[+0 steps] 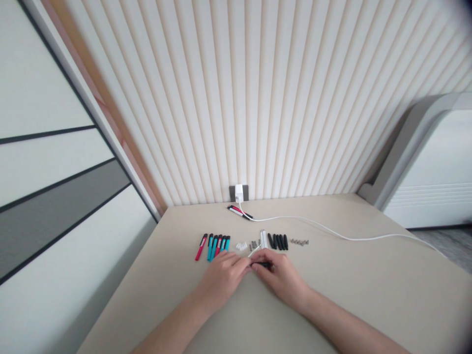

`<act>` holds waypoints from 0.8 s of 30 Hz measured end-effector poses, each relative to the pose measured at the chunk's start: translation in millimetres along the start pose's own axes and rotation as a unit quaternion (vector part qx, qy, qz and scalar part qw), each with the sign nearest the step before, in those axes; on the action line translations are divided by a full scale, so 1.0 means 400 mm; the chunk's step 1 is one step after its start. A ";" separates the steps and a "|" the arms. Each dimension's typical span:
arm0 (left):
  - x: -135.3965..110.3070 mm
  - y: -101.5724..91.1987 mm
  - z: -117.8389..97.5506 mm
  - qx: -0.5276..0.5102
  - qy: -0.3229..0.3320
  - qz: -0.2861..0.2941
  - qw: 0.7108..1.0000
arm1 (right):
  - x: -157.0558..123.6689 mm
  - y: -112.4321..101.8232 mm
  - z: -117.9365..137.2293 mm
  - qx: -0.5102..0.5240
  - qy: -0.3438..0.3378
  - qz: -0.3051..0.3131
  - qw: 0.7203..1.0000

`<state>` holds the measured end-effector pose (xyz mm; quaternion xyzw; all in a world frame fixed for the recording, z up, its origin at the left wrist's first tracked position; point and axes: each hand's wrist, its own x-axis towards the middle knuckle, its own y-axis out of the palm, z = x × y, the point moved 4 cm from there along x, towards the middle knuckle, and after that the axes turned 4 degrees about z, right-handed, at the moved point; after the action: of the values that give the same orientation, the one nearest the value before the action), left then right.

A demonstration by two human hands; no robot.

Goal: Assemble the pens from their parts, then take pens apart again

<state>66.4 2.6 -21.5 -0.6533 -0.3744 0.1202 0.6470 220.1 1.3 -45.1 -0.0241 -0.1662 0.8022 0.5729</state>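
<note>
Head view: left hand (221, 278) and right hand (282, 278) meet mid-bench (387, 295), held close together over a small black piece (262, 264).

Right fingers pinch the piece in a narrow grip; the left hand curls in beside them, and whether it grips the thin white rod (253, 251) at its fingertips cannot be told. Markers (213, 247), white clips (241, 246), white tubes (263, 239), black caps (278, 241) and screws (299, 242) lie just beyond in one row, apparently grouped by kind for easy picking; a white cable (332, 231) runs nearer the far edge.
</note>
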 end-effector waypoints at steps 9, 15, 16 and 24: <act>-0.001 -0.004 0.011 0.000 -0.009 -0.025 1.000 | 0.005 -0.003 0.017 -0.058 -0.048 0.009 0.997; -0.001 -0.006 0.022 0.008 -0.043 -0.030 0.999 | 0.002 -0.030 0.015 -0.190 -0.042 -0.029 0.980; -0.001 -0.005 0.023 0.009 -0.045 -0.027 0.999 | 0.001 -0.030 0.017 -0.200 -0.043 -0.025 0.979; -0.003 -0.001 0.020 0.002 -0.038 -0.022 0.999 | -0.002 -0.006 0.030 -0.238 -0.071 0.018 0.969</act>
<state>60.3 8.0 -22.4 -0.6387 -0.4132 0.1313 0.6357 219.8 -1.5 -33.2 -0.1059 -0.3920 0.7493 0.5232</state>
